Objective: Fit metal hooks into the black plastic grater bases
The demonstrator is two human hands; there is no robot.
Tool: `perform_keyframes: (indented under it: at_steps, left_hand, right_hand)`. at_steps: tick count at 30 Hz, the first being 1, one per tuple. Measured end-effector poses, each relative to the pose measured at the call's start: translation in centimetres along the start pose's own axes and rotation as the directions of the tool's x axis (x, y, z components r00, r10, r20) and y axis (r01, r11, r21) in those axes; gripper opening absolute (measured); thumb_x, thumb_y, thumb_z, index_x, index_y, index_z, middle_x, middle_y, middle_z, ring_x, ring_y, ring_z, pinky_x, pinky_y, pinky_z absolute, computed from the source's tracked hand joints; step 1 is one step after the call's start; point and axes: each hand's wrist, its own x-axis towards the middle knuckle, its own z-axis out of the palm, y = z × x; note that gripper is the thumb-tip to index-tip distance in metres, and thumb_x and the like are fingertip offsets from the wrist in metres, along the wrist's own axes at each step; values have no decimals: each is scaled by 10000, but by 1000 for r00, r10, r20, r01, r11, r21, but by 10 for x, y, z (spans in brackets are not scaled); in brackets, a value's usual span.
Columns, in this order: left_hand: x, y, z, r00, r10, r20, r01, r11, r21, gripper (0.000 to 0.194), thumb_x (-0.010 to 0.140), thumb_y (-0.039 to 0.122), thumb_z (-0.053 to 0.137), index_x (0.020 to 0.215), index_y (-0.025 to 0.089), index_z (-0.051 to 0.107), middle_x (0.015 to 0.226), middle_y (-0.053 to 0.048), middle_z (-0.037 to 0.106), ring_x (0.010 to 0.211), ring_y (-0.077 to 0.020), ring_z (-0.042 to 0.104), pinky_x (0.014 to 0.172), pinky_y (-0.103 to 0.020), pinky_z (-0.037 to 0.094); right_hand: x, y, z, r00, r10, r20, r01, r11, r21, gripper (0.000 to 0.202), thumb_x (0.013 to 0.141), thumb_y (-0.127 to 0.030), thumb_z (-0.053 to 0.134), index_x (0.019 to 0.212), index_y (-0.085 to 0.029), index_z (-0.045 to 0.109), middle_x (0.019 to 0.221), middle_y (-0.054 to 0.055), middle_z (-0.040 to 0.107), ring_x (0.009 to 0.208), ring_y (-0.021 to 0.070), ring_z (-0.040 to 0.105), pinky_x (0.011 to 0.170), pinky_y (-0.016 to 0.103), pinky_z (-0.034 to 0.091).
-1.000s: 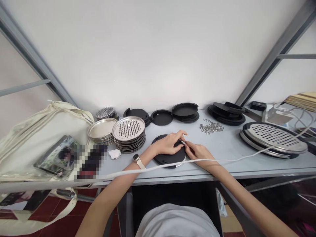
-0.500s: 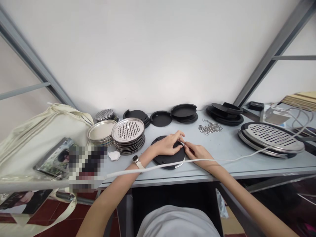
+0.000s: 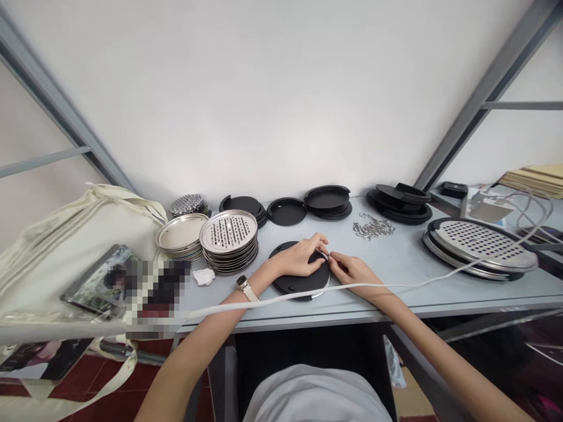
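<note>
One grey table [image 3: 409, 264], white wall [image 3: 272, 94], red floor tiles [image 3: 83, 375]

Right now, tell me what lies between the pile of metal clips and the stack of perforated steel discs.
In the head view, the black disc with both hands, left hand and right hand, on it.

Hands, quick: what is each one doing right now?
Left hand: rests on the black disc, fingertips pinching a small metal piece.
Right hand: fingertips pinched on the same small metal piece.
</note>
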Motion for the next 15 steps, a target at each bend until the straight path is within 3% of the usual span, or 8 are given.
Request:
perform_keyframes:
  at_steps: [15]
  left_hand:
    - [0, 1, 0, 1000, -24, -5, 24, 1000, 9, 376, 795, 136, 502, 1126, 185, 331, 1034, -82, 567, 999, -178, 554, 885, -343, 435]
  right_hand:
    - [0, 1, 0, 1000, 5, -3, -5, 999, 48, 284, 889, -376, 328, 704, -203, 457, 564, -28, 489, 496, 105, 420, 516, 220, 303]
